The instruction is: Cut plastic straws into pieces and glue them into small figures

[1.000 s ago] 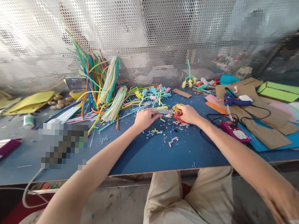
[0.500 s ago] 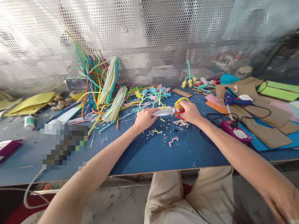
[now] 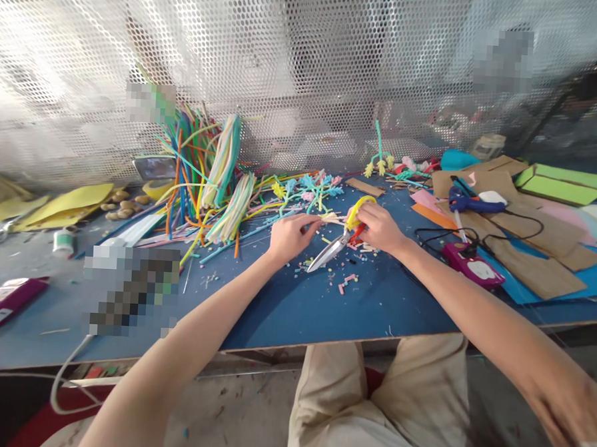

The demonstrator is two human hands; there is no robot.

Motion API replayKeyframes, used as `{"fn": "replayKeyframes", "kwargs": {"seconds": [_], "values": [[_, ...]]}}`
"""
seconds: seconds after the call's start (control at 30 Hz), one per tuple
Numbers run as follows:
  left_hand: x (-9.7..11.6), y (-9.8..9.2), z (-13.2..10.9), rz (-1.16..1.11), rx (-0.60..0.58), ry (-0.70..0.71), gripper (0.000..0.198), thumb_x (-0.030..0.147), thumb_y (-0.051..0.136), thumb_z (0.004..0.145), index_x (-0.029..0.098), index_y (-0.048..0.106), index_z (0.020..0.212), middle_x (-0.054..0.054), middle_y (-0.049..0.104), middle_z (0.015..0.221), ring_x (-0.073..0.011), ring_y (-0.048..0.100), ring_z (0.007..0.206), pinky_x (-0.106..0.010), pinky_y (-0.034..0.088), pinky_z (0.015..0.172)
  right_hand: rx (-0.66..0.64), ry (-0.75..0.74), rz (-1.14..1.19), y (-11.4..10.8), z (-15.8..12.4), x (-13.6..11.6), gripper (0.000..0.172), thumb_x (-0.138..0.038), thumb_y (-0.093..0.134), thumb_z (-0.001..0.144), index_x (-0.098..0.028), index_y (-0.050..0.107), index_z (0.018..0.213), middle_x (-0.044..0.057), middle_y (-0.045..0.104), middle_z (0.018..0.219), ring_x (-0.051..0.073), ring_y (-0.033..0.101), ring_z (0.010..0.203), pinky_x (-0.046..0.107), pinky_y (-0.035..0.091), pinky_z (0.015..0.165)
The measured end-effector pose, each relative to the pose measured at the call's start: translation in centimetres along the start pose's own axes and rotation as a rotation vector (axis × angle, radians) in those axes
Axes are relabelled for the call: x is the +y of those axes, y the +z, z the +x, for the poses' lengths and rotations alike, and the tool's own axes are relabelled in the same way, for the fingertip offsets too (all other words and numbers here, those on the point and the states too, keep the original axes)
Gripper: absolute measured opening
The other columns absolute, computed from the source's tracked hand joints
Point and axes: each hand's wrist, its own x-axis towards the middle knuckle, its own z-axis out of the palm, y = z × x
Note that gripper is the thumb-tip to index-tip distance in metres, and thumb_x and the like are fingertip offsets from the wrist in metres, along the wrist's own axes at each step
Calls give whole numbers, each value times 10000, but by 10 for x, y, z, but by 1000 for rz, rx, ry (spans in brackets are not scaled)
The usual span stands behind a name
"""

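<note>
Right hand (image 3: 379,228) is gripping the scissors (image 3: 334,247) by their handles, fingers curled, blades angling left and towards the body; left hand (image 3: 292,238), fingertips together, is pinching pale strips (image 3: 331,218) running crosswise between both hands, beyond the blades.

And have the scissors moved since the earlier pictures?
Yes: the scissors have swung, blades away from the left hand and toward the front edge of the table.

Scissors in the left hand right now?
No, the scissors are in the right hand, with the fingers at the yellow and red handles.
</note>
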Motion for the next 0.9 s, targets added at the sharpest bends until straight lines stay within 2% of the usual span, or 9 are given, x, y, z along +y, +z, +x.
{"fn": "replayKeyframes", "kwargs": {"seconds": [0.17, 0.3, 0.4, 0.5, 0.67, 0.9], "values": [[1, -7, 2, 22, 80, -86, 239, 390, 593, 973, 265, 795, 999, 0, 797, 887, -130, 678, 624, -247, 454, 633, 134, 232, 80, -2, -4, 2, 154, -198, 602, 848, -242, 471, 780, 46, 608, 800, 216, 599, 791, 360, 501, 742], [-2, -13, 5, 19, 142, -125, 251, 395, 597, 965, 252, 800, 1004, -3, 777, 774, -140, 667, 611, -247, 448, 635, 63, 420, 101, -6, -2, 3, 309, -406, 714, 810, -245, 456, 864, 44, 593, 865, 221, 587, 806, 356, 489, 726], [-3, -17, 8, -17, 172, -139, 292, 419, 568, 982, 238, 793, 1020, -3, 776, 784, -123, 628, 581, -240, 453, 644, -31, 432, 48, -8, 0, 5, 454, -557, 754, 763, -239, 466, 911, 78, 594, 961, 268, 585, 932, 392, 483, 799], [-4, -19, 8, -56, 200, -156, 319, 428, 545, 993, 223, 788, 1026, -3, 777, 784, -109, 588, 545, -236, 456, 649, -75, 452, 15, -8, 0, 4, 452, -600, 722, 784, -238, 475, 897, 76, 606, 953, 267, 594, 916, 369, 464, 740], [-4, -18, 7, -94, 241, -117, 314, 431, 570, 982, 223, 796, 1044, -19, 792, 852, -109, 606, 569, -240, 473, 651, -12, 553, -22, -5, -2, 2, 444, -608, 705, 794, -228, 500, 898, 48, 621, 873, 202, 578, 699, 322, 392, 602], [2, -15, 5, -145, 259, -133, 315, 454, 603, 959, 227, 812, 1025, -22, 787, 793, -120, 645, 548, -243, 492, 600, 29, 477, -163, -8, -2, 2, 432, -609, 688, 797, -221, 537, 915, 62, 660, 945, 214, 622, 759, 312, 391, 607]]}}
